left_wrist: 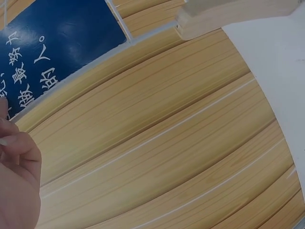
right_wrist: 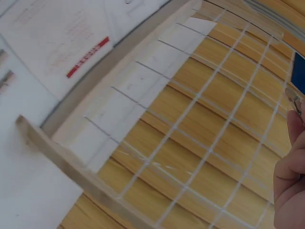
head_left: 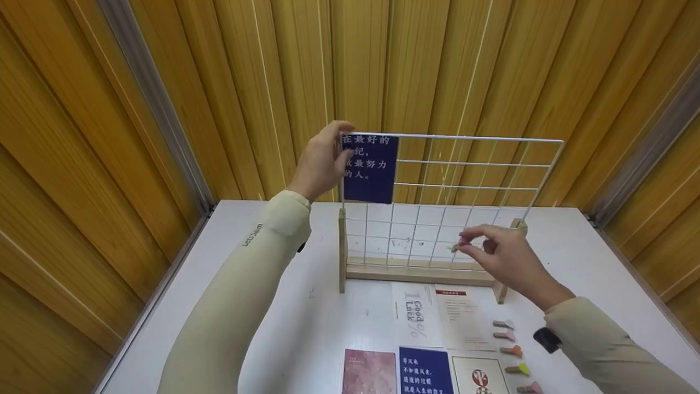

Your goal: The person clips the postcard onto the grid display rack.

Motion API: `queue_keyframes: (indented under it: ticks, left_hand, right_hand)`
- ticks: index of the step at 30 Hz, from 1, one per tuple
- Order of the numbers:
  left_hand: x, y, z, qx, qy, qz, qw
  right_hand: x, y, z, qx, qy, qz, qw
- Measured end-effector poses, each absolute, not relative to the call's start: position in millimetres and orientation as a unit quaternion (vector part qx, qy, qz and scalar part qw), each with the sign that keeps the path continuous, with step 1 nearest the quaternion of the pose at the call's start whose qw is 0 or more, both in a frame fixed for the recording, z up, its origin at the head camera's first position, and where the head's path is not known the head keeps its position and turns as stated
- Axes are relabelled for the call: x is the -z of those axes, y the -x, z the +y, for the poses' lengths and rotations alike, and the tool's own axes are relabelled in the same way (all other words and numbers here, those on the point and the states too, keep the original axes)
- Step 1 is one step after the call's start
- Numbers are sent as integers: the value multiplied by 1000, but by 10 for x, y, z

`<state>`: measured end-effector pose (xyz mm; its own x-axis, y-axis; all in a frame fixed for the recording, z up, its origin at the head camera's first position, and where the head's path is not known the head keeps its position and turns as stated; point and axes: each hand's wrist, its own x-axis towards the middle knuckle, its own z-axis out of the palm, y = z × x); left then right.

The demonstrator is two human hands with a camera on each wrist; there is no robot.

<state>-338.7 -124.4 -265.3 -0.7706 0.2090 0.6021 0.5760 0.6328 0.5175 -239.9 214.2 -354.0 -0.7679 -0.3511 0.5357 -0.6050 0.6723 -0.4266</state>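
My left hand grips the upper left corner of a white wire grid, holding a dark blue card with white writing against it. The thumb lies over the card's left edge, and the fingertips curl over the top bar behind it. In the left wrist view the same blue card lies along the grid's edge. In front of the grid's lower right part, my right hand pinches a small wooden clothespin between thumb and forefinger, its tip pointing left, apart from the card in the head view.
The grid stands in a wooden base on a white table. Before it lie several cards, among them a Good Luck card, a pink card and a blue card. Several colored clothespins line the right side.
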Motion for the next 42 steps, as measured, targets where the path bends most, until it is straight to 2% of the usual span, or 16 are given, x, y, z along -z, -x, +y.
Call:
queue_keyframes:
  ticks: [8,19,29,42]
  left_hand:
    - [2663,3396,-1180,368,212,-872,242]
    - [2688,3397,-1120,366,211,-872,249]
    - [2720,3407,-1038,354,212,-877,245]
    - [2751,3440,-961,370,218,-869,246]
  right_hand:
    - [2825,2639,1770,-310,-327,-854,261]
    - [2238,2915,1255,-336,-313,-851,255]
    - [2043,3120,997,-319,-301,-867,236]
    - [1950,3263,890,-304,-286,-880,228]
